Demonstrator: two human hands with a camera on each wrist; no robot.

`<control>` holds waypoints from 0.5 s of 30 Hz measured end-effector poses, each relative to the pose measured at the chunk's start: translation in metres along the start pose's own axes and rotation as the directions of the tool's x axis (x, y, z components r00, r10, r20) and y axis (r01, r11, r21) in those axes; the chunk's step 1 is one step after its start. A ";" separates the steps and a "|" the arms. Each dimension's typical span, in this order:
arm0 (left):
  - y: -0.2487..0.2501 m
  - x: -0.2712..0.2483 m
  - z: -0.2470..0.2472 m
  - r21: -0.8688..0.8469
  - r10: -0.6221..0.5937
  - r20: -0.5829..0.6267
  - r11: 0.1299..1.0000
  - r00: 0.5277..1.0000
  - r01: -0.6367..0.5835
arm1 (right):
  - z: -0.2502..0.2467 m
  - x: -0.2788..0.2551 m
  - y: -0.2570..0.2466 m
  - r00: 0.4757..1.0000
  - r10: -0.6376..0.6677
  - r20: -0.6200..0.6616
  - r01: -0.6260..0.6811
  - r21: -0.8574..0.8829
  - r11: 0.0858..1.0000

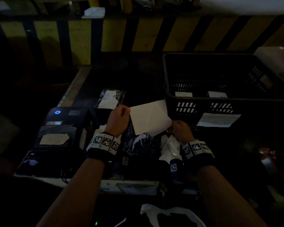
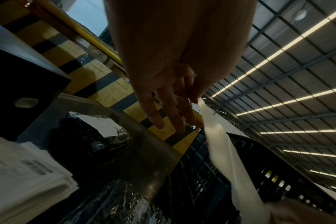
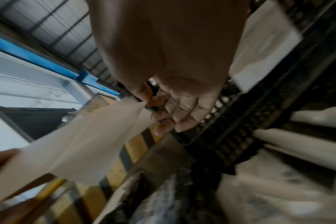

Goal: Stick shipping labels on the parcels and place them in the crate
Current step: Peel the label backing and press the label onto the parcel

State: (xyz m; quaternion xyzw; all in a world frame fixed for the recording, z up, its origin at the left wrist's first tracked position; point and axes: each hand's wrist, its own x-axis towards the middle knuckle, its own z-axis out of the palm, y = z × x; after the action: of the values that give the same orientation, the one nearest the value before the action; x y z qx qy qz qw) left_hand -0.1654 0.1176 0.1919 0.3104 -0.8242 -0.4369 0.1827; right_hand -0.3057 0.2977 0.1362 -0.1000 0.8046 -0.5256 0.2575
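Your white shipping label is held flat above the desk, pinched at two opposite corners. Black wrapped parcels lie beneath it. Black slotted crate alongside contains labelled parcels.

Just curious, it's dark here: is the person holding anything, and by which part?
Yes: a white label sheet, stretched between both hands. The left hand pinches its upper-left corner, the right hand its lower-right corner.

No text is showing legibly; print on the parcel label and crate label is blurring beyond reading; wristband squares are showing patterns only.
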 end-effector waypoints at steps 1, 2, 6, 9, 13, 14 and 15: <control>0.000 0.000 0.000 0.013 0.000 0.002 1.000 1.000 0.000 | -0.003 0.002 0.004 1.000 -0.008 0.006 0.008 -0.013 1.000; -0.001 0.000 0.000 0.026 -0.003 0.002 1.000 1.000 0.003 | -0.007 0.002 0.007 0.999 0.007 0.039 -0.005 -0.057 0.998; -0.007 0.002 -0.005 0.046 -0.016 -0.006 0.999 1.000 0.016 | -0.021 0.002 0.022 0.999 0.009 0.041 0.000 -0.208 0.978; -0.012 0.004 -0.013 0.037 -0.018 -0.012 0.999 1.000 0.019 | -0.031 0.000 0.032 0.996 0.051 -0.075 -0.065 -0.212 0.975; -0.019 0.007 -0.018 0.035 -0.024 -0.050 0.999 0.998 0.026 | -0.039 0.000 0.044 0.991 0.112 -0.073 -0.124 -0.177 0.976; -0.020 0.008 -0.019 0.026 -0.027 -0.060 0.999 0.998 0.029 | -0.041 -0.001 0.046 0.988 0.132 -0.080 -0.143 -0.148 0.979; -0.022 0.010 -0.020 0.015 -0.030 -0.077 0.999 0.997 0.031 | -0.042 -0.001 0.049 0.984 0.146 -0.106 -0.159 -0.130 0.979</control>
State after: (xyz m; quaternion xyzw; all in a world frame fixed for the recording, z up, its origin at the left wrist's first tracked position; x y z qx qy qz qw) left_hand -0.1540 0.0894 0.1846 0.3412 -0.8152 -0.4206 0.2051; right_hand -0.3219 0.3526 0.1059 -0.0302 0.8559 -0.4513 0.2508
